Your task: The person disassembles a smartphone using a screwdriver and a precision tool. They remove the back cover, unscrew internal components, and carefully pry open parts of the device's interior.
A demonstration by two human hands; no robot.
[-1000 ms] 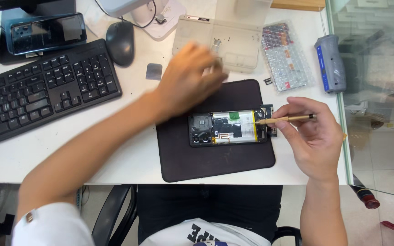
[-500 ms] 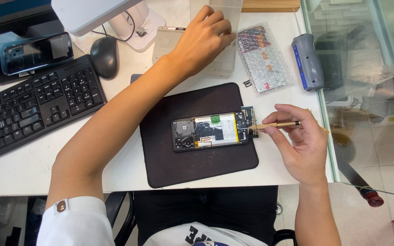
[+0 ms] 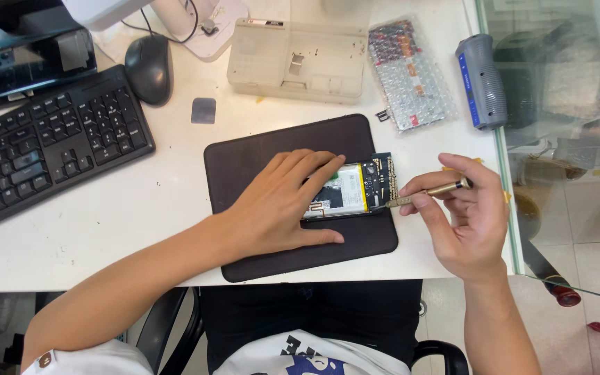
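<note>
An opened phone [image 3: 355, 191] with its back cover off lies on a dark brown mat [image 3: 251, 160], showing a pale battery and a circuit board at its right end. My left hand [image 3: 282, 201] lies flat over the phone's left part, pressing it onto the mat. My right hand [image 3: 463, 212] holds a slim gold-coloured screwdriver [image 3: 428, 192] whose tip touches the phone's right end.
A translucent plastic parts box [image 3: 293, 59] and a bubble-wrapped packet [image 3: 411, 73] lie behind the mat. A black keyboard [image 3: 43, 149], a mouse [image 3: 148, 68] and another phone [image 3: 32, 59] are at the left. A grey-blue tool [image 3: 479, 80] rests by the glass edge at right.
My left hand came back from the plastic box at the rear and settled on the phone. The right hand kept the screwdriver at the phone's right end.
</note>
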